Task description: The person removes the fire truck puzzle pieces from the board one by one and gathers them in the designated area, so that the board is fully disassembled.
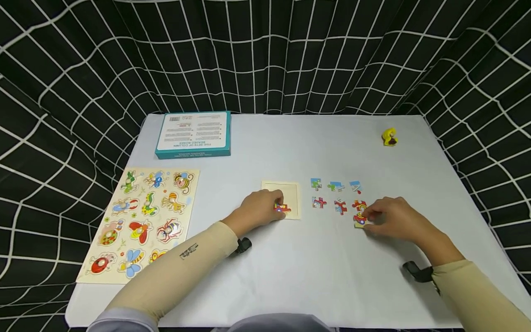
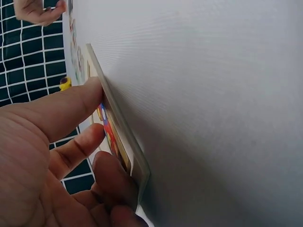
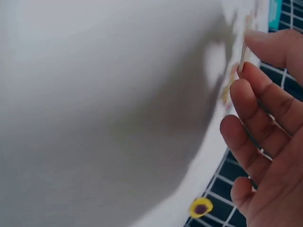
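A shallow wooden puzzle tray (image 1: 293, 191) lies near the middle of the table. Inside its lower part is red, blue and yellow jigsaw piecework (image 1: 282, 208); how many pieces it is cannot be told. My left hand (image 1: 260, 208) holds it there with curled fingers, the thumb at the tray's lower rim. On the right, my right hand (image 1: 392, 219) pinches a jigsaw piece (image 1: 360, 220) between thumb and fingertips; in the right wrist view this piece (image 3: 243, 57) appears edge-on. Just above it lies a red and yellow piece (image 1: 359, 205).
Several loose jigsaw pieces (image 1: 319, 202) lie in two rows between the hands. To the left is an insect peg board (image 1: 141, 221). A teal-edged box (image 1: 193, 134) sits at the back left, a small yellow figure (image 1: 389, 137) at the back right.
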Available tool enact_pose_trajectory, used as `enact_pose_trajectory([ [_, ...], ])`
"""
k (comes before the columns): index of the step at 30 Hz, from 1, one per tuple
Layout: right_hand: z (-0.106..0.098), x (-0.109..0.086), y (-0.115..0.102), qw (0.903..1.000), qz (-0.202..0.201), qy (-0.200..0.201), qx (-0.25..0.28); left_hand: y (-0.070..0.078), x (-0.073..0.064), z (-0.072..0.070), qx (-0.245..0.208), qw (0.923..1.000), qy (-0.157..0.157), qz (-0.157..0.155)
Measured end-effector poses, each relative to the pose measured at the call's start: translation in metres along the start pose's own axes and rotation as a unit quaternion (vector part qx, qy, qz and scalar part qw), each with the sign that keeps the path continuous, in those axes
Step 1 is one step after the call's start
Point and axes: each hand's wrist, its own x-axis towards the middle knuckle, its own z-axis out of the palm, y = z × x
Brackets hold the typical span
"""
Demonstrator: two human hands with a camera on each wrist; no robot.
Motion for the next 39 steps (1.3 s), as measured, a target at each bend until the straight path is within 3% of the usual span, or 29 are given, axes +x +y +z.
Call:
enact_pose_trajectory([
  [6,0.006,-0.008,0.01,0.9995,0.029,0.007,-0.006,-0.001,-0.002,-0.002,-0.008,0.9999,-0.002,-0.009],
  [10,0.007,-0.007,0.011,0.9986,0.053,-0.001,-0.004,-0.003,-0.003,-0.003,-0.036,0.9993,-0.005,-0.012],
  [16,0.004,0.009,0.004,0.9991,0.013,0.031,0.026,-0.014,-0.007,-0.002,-0.075,0.9967,0.023,-0.021],
  [19,0.008,0.028,-0.009,0.9975,-0.037,0.043,0.043,-0.021,-0.011,-0.004,-0.072,0.996,0.046,-0.028],
  [23,0.02,0.06,-0.04,0.995,-0.086,0.02,0.047,-0.027,-0.014,-0.006,-0.06,0.9959,0.059,-0.033],
  [30,0.043,0.107,-0.095,0.9932,-0.114,-0.01,0.021,-0.032,-0.016,-0.002,-0.064,0.995,0.063,-0.045],
  [34,0.054,0.119,-0.11,0.9932,-0.115,-0.019,-0.011,-0.034,-0.017,0.0,-0.07,0.9941,0.067,-0.049],
  [39,0.06,0.127,-0.118,0.9931,-0.117,-0.007,-0.006,-0.037,-0.019,0.001,-0.072,0.9939,0.069,-0.048],
])
